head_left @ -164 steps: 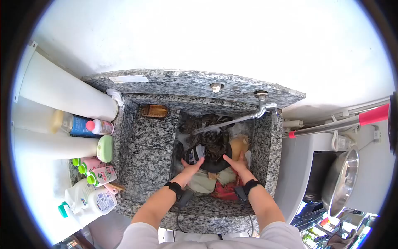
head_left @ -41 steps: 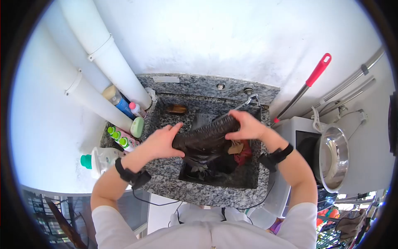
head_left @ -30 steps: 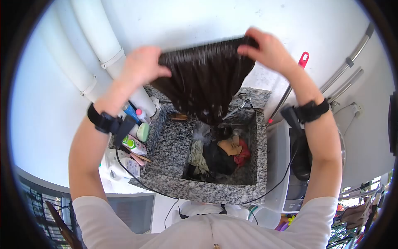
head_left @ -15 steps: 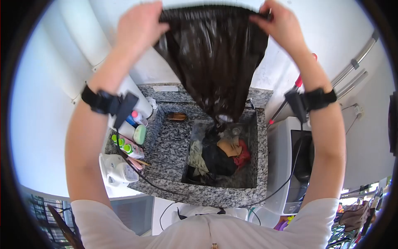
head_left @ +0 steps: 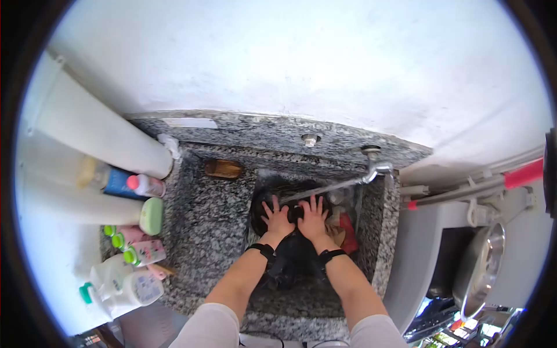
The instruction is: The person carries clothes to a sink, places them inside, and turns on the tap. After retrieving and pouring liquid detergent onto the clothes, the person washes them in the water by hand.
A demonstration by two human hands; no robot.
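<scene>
My left hand [head_left: 278,220] and my right hand [head_left: 313,220] are side by side in the granite sink [head_left: 372,226]. Both have fingers spread and palms down, pressing on a wet black garment [head_left: 290,255]. Neither appears to grasp the cloth. Water streams [head_left: 331,188] from the metal tap [head_left: 377,168] toward the cloth beyond my left fingertips. To the right of my right hand are a red cloth [head_left: 348,233] and a tan cloth [head_left: 335,232], partly covered. Folds beneath my palms are hidden.
A brown brush [head_left: 223,169] rests on the granite slab left of the basin. Along the left stand several green-capped bottles [head_left: 145,253], a pale green block [head_left: 151,216] and white jugs [head_left: 138,289]. A white appliance [head_left: 415,249] and metal bowl [head_left: 481,267] are at right.
The black garment, held up by both hands before, is down in the sink. My hands have lowered and opened onto it. My view has shifted, with the tap and its stream now visible.
</scene>
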